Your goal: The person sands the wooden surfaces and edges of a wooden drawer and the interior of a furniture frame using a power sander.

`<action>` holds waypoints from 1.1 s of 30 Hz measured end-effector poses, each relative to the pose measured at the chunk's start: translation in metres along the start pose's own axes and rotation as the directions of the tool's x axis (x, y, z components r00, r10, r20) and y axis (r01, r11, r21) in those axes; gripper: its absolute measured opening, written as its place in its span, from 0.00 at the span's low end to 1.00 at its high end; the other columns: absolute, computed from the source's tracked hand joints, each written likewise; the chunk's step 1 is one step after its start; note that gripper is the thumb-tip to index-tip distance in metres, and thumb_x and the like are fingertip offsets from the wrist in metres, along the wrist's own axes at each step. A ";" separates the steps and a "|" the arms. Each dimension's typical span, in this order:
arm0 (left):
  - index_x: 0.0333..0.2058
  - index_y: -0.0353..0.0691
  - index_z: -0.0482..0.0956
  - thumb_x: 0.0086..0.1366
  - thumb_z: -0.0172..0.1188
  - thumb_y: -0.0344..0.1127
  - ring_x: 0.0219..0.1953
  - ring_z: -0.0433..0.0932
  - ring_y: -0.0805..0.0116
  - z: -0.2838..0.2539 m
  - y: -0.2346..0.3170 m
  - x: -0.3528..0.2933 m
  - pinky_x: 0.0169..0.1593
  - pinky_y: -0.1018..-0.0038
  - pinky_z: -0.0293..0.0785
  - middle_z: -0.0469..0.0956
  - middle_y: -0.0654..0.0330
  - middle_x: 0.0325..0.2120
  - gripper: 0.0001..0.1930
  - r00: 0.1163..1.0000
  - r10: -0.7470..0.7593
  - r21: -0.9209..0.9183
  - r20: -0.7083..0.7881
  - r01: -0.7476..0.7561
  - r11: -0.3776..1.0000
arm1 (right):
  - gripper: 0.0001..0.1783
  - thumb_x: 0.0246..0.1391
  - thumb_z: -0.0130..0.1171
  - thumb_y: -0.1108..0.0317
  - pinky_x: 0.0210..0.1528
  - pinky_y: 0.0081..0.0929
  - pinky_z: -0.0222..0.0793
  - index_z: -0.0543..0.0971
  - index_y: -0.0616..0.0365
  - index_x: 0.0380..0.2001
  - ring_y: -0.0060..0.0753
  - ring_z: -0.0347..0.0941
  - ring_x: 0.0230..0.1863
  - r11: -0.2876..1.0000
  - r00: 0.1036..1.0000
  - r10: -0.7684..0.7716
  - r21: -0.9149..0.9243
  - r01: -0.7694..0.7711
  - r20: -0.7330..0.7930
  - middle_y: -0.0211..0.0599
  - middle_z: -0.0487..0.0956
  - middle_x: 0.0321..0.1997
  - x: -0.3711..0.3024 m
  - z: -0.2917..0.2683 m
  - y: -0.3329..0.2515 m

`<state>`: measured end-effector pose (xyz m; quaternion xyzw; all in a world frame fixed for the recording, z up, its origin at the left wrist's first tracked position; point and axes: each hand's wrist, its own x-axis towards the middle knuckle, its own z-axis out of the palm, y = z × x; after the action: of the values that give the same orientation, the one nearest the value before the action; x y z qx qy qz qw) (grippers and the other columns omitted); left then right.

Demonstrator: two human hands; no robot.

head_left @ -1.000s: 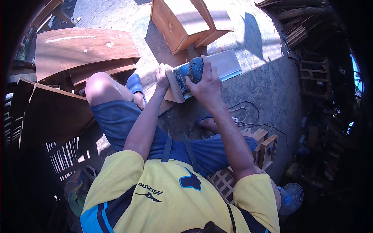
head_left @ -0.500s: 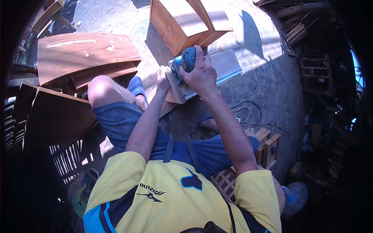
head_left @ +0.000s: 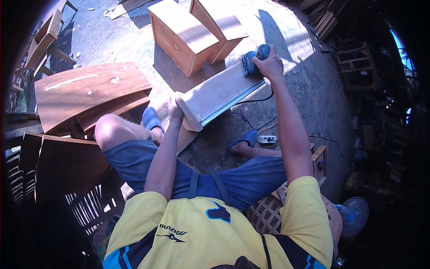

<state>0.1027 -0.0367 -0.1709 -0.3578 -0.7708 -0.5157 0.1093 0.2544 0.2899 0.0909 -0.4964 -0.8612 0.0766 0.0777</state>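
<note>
A blue electric sander (head_left: 248, 66) sits flat at the far right end of a pale wooden drawer (head_left: 221, 92). My right hand (head_left: 271, 67) is closed round the sander's dark rounded top. At the drawer's near left end, my left hand (head_left: 175, 106) grips the thick front panel (head_left: 190, 114); some of its fingers are hidden behind the wood. The drawer lies on its side, slanting up to the right, with a light strip along its lower edge. From the sander a black cord (head_left: 255, 100) runs down beneath the drawer.
Two wooden drawers (head_left: 183, 36) stand on the concrete floor ahead. Curved reddish-brown furniture (head_left: 92, 92) is at left, a dark panel (head_left: 67, 166) below it. A white power strip (head_left: 267, 139) lies by my right foot. A fan (head_left: 354, 216) and a wooden lattice (head_left: 266, 210) are at lower right.
My right hand has slid the sander from the drawer's front panel end to its far right end. My left hand keeps its grip on the panel. The view has shifted slightly.
</note>
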 end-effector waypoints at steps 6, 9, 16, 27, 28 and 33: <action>0.42 0.42 0.82 0.69 0.60 0.32 0.41 0.79 0.45 -0.005 -0.032 -0.010 0.48 0.53 0.75 0.81 0.53 0.38 0.06 1.000 0.013 0.074 -0.018 -0.012 0.997 | 0.49 0.50 0.73 0.46 0.59 0.58 0.78 0.62 0.49 0.70 0.71 0.81 0.53 0.976 0.983 -0.177 0.135 0.170 0.040 0.66 0.79 0.52 -0.048 0.012 -0.067; 0.43 0.42 0.82 0.66 0.63 0.31 0.41 0.80 0.45 -0.012 -0.031 -0.012 0.47 0.53 0.75 0.81 0.53 0.38 0.07 0.997 0.081 0.069 0.016 -0.081 0.994 | 0.50 0.50 0.75 0.48 0.55 0.63 0.79 0.62 0.45 0.73 0.75 0.81 0.49 0.902 0.921 -0.372 0.279 0.328 0.120 0.62 0.77 0.52 -0.116 0.011 -0.116; 0.42 0.39 0.80 0.69 0.61 0.31 0.44 0.81 0.43 -0.019 -0.015 -0.008 0.49 0.52 0.77 0.81 0.48 0.40 0.05 0.993 0.001 0.112 0.122 -0.015 0.994 | 0.51 0.49 0.75 0.47 0.58 0.58 0.79 0.63 0.43 0.73 0.71 0.82 0.51 0.954 0.960 -0.268 0.160 0.253 0.083 0.63 0.79 0.55 -0.073 0.009 -0.072; 0.48 0.37 0.79 0.67 0.59 0.29 0.44 0.77 0.41 -0.013 -0.005 -0.005 0.48 0.51 0.75 0.77 0.45 0.40 0.12 0.996 -0.072 0.022 0.061 0.070 0.997 | 0.45 0.51 0.76 0.49 0.58 0.56 0.77 0.67 0.50 0.69 0.66 0.82 0.54 0.948 0.966 -0.258 0.199 0.248 0.027 0.58 0.82 0.54 -0.070 0.017 -0.078; 0.44 0.40 0.80 0.69 0.58 0.31 0.42 0.78 0.44 -0.011 -0.005 0.001 0.47 0.53 0.74 0.79 0.50 0.39 0.07 1.000 -0.014 0.017 0.000 0.014 1.000 | 0.44 0.51 0.76 0.50 0.58 0.55 0.77 0.68 0.50 0.68 0.65 0.82 0.53 0.927 0.947 -0.319 0.216 0.306 0.029 0.58 0.82 0.53 -0.080 0.014 -0.091; 0.40 0.39 0.80 0.71 0.57 0.30 0.42 0.79 0.45 0.001 0.005 0.010 0.48 0.52 0.74 0.82 0.52 0.37 0.04 0.994 -0.097 -0.148 0.046 0.102 0.984 | 0.44 0.50 0.77 0.54 0.56 0.52 0.78 0.69 0.52 0.67 0.64 0.82 0.53 0.855 0.928 -0.335 0.467 0.226 0.163 0.57 0.82 0.51 -0.135 -0.015 -0.123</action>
<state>0.0990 -0.0305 -0.1617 -0.3361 -0.7486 -0.5700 0.0411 0.2202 0.1126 0.1234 -0.3212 -0.8878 0.3160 0.0941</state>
